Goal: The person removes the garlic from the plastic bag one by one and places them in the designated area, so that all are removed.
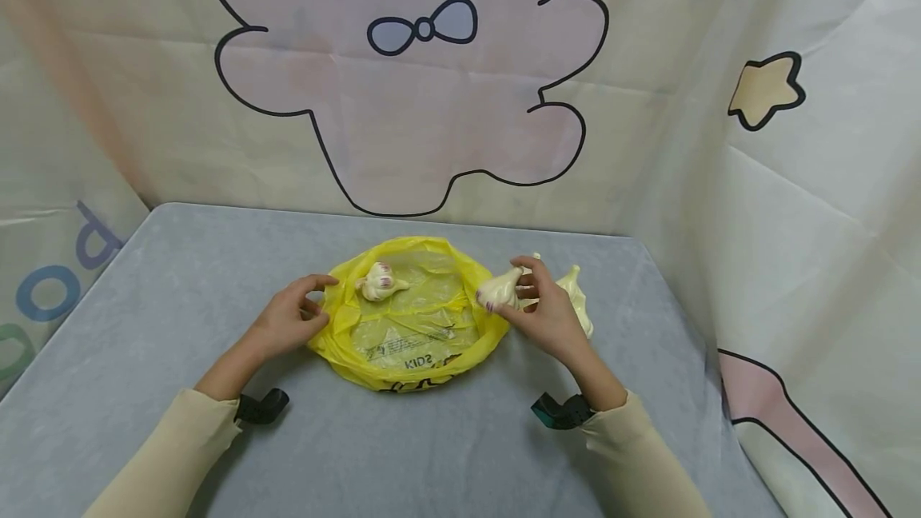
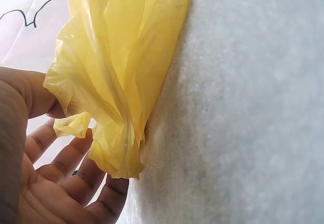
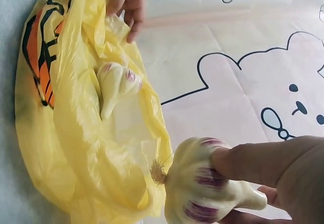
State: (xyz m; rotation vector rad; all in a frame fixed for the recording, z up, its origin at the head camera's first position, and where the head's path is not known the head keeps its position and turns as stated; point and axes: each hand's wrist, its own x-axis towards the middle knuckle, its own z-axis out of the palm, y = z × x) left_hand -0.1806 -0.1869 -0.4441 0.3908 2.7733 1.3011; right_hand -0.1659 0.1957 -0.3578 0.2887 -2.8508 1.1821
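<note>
A yellow plastic bag [image 1: 334,346] lies on the table, its mouth spread wide and facing up. Inside, toward its left side, rests a garlic bulb [image 1: 379,282] with purple streaks, also visible in the right wrist view. My left hand [image 1: 293,316] pinches the bag's left rim, the thumb partly covered by yellow film in the left wrist view. With thumb and fingers, my right hand [image 1: 548,314] holds another garlic bulb [image 3: 195,181] at the bag's right rim, its root end pointing toward the bag. Behind that hand lies more garlic [image 1: 576,298], partly hidden.
A grey cloth covers the table [image 1: 403,454]. Its back edge meets a printed curtain [image 1: 647,150], which also hangs along both sides. Dark wrist cameras [image 1: 262,406] sit at both sleeves, low over the tabletop.
</note>
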